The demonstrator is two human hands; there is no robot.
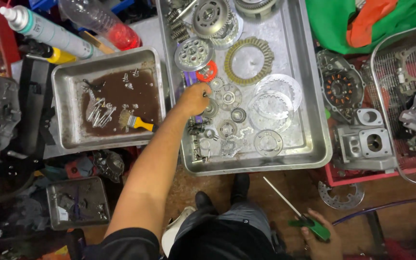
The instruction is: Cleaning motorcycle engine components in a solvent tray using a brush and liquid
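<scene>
Your right hand (321,236), low right in the frame, grips one green-handled screwdriver (300,214). Your left hand (193,98) reaches mid-frame into the larger of two steel trays (314,144), fingers curled over small silver gears (229,96); whether it holds one, you cannot tell.

There is just one camera, worn on the person's head. It looks almost straight down from up high at the floor. The person's own legs are at the near edge. The big metal tray (309,96) lies farther off, filling the middle.
</scene>
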